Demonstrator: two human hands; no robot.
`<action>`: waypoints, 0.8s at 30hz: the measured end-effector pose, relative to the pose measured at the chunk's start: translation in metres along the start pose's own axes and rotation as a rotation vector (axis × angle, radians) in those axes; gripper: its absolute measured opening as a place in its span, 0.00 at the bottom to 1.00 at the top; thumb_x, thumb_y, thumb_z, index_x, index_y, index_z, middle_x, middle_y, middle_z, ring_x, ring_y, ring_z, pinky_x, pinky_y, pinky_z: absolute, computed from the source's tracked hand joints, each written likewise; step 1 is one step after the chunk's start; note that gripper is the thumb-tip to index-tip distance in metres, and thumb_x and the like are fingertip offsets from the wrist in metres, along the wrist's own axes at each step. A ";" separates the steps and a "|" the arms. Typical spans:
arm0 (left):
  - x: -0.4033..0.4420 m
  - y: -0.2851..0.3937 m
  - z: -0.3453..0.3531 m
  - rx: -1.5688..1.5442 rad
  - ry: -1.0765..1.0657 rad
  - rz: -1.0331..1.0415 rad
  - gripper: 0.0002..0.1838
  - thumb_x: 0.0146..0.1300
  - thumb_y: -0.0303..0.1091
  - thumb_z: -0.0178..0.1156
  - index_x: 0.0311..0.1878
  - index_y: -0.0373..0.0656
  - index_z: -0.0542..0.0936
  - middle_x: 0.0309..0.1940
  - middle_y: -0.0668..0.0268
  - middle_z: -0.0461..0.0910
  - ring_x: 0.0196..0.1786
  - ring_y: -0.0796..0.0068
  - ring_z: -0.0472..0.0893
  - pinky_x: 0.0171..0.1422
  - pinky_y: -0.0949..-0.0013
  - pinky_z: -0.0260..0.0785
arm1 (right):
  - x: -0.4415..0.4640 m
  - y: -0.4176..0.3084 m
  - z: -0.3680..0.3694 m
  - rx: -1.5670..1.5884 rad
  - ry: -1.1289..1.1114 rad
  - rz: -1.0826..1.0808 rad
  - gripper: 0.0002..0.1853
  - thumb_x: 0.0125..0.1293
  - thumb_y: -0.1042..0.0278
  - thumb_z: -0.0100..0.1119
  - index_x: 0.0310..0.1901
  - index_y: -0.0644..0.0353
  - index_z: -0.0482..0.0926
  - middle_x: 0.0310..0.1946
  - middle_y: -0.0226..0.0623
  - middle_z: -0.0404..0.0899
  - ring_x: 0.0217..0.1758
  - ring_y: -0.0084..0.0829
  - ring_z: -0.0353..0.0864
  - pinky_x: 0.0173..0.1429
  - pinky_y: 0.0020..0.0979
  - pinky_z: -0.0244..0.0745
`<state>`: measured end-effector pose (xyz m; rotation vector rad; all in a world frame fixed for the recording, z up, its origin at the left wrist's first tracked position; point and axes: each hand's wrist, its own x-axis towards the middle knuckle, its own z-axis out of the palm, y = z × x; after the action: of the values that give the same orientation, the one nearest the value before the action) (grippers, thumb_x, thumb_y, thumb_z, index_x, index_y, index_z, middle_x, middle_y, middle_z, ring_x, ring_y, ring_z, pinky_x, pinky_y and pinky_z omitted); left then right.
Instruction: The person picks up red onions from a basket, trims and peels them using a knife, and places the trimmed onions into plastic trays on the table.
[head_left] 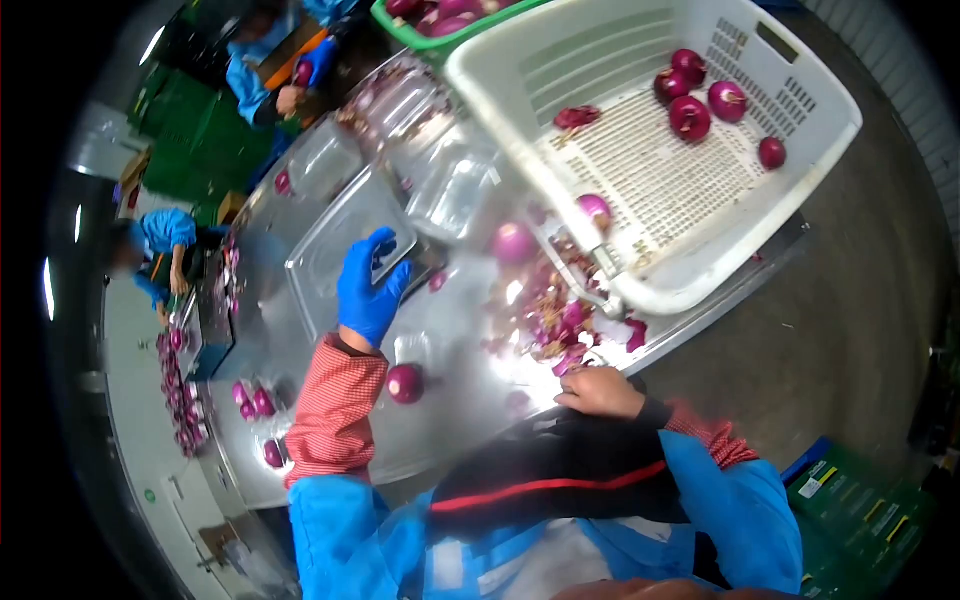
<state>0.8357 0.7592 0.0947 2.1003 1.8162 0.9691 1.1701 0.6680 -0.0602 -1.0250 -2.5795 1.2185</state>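
My left hand (370, 288), in a blue glove, is raised over the metal table (455, 330), its thumb and fingers apart with nothing between them. Behind it lies a clear plastic tray (318, 238). A red onion (405, 383) rests on the table below the glove, beside a small clear container (412, 348). My bare right hand (602, 391) is at the table's near edge with its fingers curled in; what they hold, if anything, is hidden. Loose onion skins (560, 320) lie just beyond it. Another purple onion (514, 243), blurred, is near the crate.
A white crate (690, 285) with several red onions (690, 118) covers the table's right side, a green crate (450, 38) behind it. More clear trays (455, 190) lie farther back. Bagged onions (254, 402) are at left. Co-workers (255, 85) stand across the table. Green crates (850, 510) stand lower right.
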 end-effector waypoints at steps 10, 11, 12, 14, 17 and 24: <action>0.239 0.209 0.147 0.002 -0.392 0.586 0.25 0.59 0.35 0.67 0.59 0.40 0.75 0.47 0.58 0.79 0.52 0.61 0.81 0.57 0.64 0.73 | -0.014 0.053 -0.045 0.477 -0.024 -0.014 0.26 0.66 0.52 0.60 0.59 0.61 0.74 0.55 0.52 0.76 0.56 0.46 0.78 0.58 0.39 0.71; 0.251 0.222 0.165 0.033 -0.473 0.493 0.25 0.59 0.37 0.67 0.59 0.41 0.75 0.49 0.57 0.80 0.53 0.60 0.81 0.58 0.63 0.73 | -0.019 0.061 -0.047 0.665 -0.044 -0.046 0.27 0.65 0.56 0.62 0.59 0.65 0.73 0.58 0.53 0.74 0.61 0.46 0.74 0.64 0.39 0.68; 0.265 0.229 0.183 0.089 -0.524 0.433 0.26 0.59 0.38 0.67 0.59 0.41 0.75 0.50 0.57 0.79 0.54 0.59 0.81 0.59 0.63 0.72 | -0.024 0.064 -0.056 0.678 -0.034 -0.047 0.23 0.67 0.54 0.56 0.56 0.62 0.75 0.54 0.50 0.76 0.59 0.45 0.75 0.63 0.39 0.68; 0.294 0.230 0.224 0.203 -0.621 0.314 0.28 0.57 0.40 0.67 0.60 0.42 0.75 0.53 0.56 0.79 0.56 0.58 0.80 0.60 0.61 0.72 | -0.033 0.078 -0.059 0.630 -0.001 -0.099 0.19 0.67 0.57 0.54 0.54 0.61 0.76 0.51 0.49 0.78 0.57 0.44 0.76 0.62 0.40 0.68; 0.331 0.207 0.292 0.256 -0.636 0.248 0.30 0.55 0.41 0.68 0.61 0.44 0.74 0.56 0.54 0.78 0.57 0.57 0.79 0.61 0.59 0.71 | -0.039 0.106 -0.055 0.540 0.035 -0.214 0.20 0.61 0.65 0.60 0.53 0.65 0.76 0.50 0.54 0.78 0.54 0.45 0.78 0.60 0.41 0.71; 0.363 0.185 0.401 0.315 -0.660 0.380 0.31 0.54 0.35 0.65 0.63 0.47 0.72 0.56 0.55 0.78 0.58 0.52 0.77 0.63 0.58 0.70 | -0.035 0.117 -0.059 0.876 -0.003 -0.011 0.22 0.62 0.47 0.59 0.45 0.61 0.77 0.39 0.53 0.79 0.40 0.46 0.80 0.49 0.42 0.69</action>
<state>1.2324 1.1625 0.0133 2.5869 1.3148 -0.0083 1.2799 0.7369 -0.0984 -0.7783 -1.6854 2.0304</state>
